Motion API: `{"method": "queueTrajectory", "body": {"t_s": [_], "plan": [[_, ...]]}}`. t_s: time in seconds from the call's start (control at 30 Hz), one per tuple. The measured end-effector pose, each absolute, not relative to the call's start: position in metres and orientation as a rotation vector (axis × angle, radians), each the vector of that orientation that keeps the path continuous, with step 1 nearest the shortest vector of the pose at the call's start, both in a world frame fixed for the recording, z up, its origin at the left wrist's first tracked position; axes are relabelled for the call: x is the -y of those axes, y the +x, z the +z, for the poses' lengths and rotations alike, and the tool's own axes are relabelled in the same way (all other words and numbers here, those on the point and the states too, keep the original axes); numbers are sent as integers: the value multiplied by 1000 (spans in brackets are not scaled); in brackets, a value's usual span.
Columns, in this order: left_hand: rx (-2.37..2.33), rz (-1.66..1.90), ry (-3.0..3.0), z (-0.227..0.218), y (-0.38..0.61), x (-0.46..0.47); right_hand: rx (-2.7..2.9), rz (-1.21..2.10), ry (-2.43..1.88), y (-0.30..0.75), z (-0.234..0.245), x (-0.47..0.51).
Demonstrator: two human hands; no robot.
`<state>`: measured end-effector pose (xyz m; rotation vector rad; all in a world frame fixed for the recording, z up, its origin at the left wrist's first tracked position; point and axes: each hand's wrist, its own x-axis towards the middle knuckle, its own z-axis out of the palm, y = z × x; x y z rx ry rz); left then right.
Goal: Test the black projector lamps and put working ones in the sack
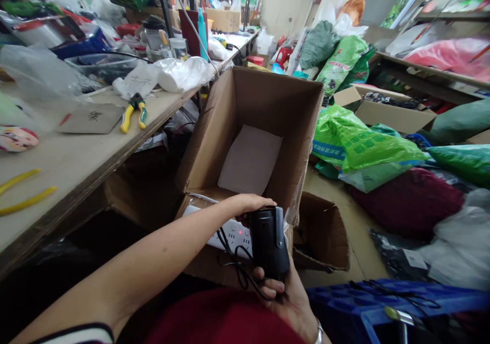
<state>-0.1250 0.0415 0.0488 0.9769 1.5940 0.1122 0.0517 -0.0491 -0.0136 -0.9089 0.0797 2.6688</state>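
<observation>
Left hand (250,204): clasped over the top of a black cylindrical device (269,243) (exact kind cannot be told).
Right hand (288,300): cupped beneath it, fingers curled round the lower end, the nearer hand to the body.
Device position: gripped between both hands, long axis near upright, above the near edge of an open cardboard box (275,99), just beside a white power strip (214,234).
Cord: black cable (240,272) looping down from the device.

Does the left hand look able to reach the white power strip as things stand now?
Probably yes: the left hand is just above the white power strip, with nothing between them, though its fingers grip the black corded device.
</observation>
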Motion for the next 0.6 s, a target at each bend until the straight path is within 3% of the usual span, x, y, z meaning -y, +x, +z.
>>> {"method": "queueTrajectory", "body": {"t_s": [0.4, 0.6], "plan": [[-1589, 191, 995, 59, -126, -40, -109, 2625, -863, 49, -8, 48], [-1583, 243, 1088, 87, -123, -42, -88, 2561, -769, 48, 8, 41]]}}
